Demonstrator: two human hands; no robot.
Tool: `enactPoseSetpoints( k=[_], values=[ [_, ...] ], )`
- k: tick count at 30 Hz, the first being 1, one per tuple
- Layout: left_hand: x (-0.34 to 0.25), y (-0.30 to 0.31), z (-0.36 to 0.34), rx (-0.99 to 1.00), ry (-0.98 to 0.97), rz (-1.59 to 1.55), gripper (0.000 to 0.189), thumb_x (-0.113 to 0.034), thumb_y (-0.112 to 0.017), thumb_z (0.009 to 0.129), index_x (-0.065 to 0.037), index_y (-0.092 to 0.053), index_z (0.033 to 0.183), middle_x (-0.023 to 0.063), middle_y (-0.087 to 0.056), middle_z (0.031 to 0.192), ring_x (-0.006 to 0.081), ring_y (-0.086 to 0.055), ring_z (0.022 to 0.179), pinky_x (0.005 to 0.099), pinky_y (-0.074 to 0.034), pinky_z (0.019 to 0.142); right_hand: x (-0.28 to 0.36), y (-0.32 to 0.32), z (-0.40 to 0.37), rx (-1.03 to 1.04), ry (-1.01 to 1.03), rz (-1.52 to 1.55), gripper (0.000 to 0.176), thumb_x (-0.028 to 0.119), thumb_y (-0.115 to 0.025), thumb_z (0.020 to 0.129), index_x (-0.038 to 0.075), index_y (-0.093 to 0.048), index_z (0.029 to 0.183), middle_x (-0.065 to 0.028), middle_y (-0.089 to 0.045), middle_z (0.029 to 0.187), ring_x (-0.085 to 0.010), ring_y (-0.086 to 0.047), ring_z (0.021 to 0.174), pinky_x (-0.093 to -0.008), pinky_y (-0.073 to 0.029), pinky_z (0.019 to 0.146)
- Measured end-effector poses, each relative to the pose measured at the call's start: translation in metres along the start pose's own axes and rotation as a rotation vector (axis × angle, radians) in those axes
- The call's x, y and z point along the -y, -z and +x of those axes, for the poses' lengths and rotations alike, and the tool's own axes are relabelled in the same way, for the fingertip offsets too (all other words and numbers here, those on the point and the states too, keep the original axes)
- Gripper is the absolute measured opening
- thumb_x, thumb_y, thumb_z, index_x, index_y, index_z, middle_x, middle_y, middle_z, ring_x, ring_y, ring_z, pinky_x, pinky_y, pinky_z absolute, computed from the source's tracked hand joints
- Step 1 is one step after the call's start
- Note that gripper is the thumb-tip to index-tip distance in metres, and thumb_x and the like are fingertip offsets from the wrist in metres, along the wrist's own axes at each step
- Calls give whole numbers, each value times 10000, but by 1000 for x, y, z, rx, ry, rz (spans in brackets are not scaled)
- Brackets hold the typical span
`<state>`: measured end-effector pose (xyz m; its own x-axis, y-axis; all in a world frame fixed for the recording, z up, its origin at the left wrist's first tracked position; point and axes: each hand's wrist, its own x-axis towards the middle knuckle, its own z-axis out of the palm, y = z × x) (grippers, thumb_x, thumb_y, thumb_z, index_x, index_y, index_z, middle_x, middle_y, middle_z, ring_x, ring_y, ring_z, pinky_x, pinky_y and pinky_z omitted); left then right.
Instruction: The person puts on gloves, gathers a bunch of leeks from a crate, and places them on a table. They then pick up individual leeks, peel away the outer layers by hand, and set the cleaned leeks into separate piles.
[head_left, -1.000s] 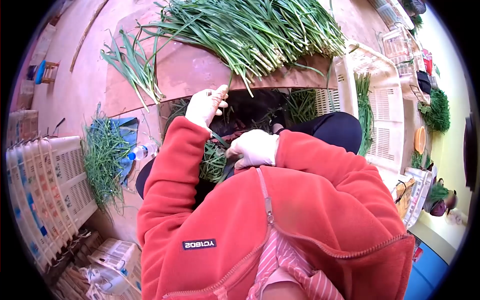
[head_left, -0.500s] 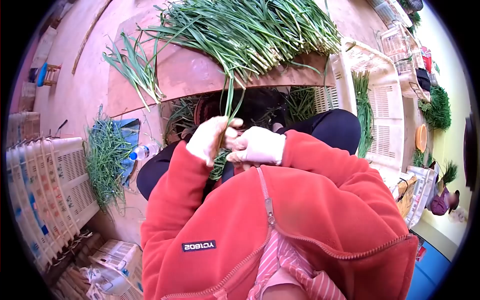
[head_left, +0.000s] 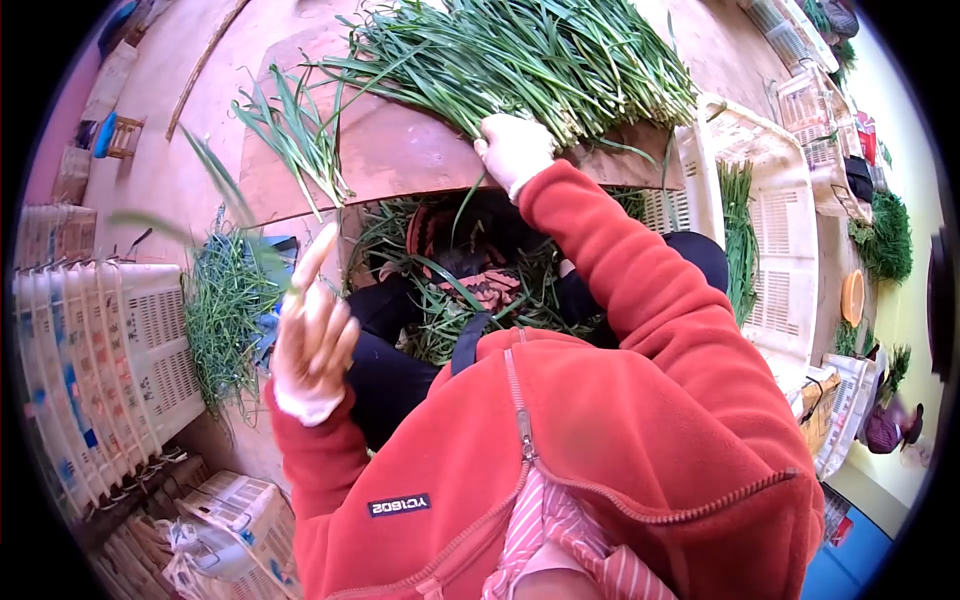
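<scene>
We log the left hand half-curled, blurred leaves at its ten o'clock, hold unclear; stalk pile on the tabletop, axis ten-to-four, at twelve o'clock from the nearer right hand; that grip meets its edge, closure we cannot tell.

My right hand is up against the big pile of green stalks, which blocks the way ahead. Left of those fingers, I can slide over bare board until the small bunch. Far to their right stands a white crate. Right of my left hand, I can pass above the loose leaves.
</scene>
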<state>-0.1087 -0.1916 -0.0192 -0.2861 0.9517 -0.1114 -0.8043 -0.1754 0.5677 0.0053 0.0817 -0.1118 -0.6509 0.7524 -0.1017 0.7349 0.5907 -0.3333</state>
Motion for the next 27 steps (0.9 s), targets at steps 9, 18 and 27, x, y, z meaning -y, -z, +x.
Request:
enactPoseSetpoints(
  k=[9, 18, 27],
  values=[
    [89, 40, 140, -342, 397, 242, 322, -324, -481, 956, -69, -588, 1122, -107, -222, 476, 43, -158, 370, 230, -150, 372, 2, -19, -65, -66, 178, 649, 149, 205, -684, 792, 78, -682, 869, -102, -657, 810, -258, -634, 743, -330, -491, 689],
    [83, 74, 146, -473, 171, 169, 352, -245, -475, 961, 34, -540, 1166, -85, -243, 555, 44, -207, 464, 206, -204, 426, -46, -44, -82, -71, 68, 776, 81, 74, -620, 873, 4, -629, 914, 3, -603, 723, -41, -505, 619, -199, -440, 574],
    [119, 65, 134, -390, 577, 243, 452, -423, -531, 912, -58, -531, 1178, -78, -379, 554, 37, -274, 403, 206, -227, 384, -25, -14, -98, 72, -107, 1331, 85, 63, -617, 868, 13, -662, 920, 8, -637, 759, -40, -534, 631, -194, -455, 593]
  ],
)
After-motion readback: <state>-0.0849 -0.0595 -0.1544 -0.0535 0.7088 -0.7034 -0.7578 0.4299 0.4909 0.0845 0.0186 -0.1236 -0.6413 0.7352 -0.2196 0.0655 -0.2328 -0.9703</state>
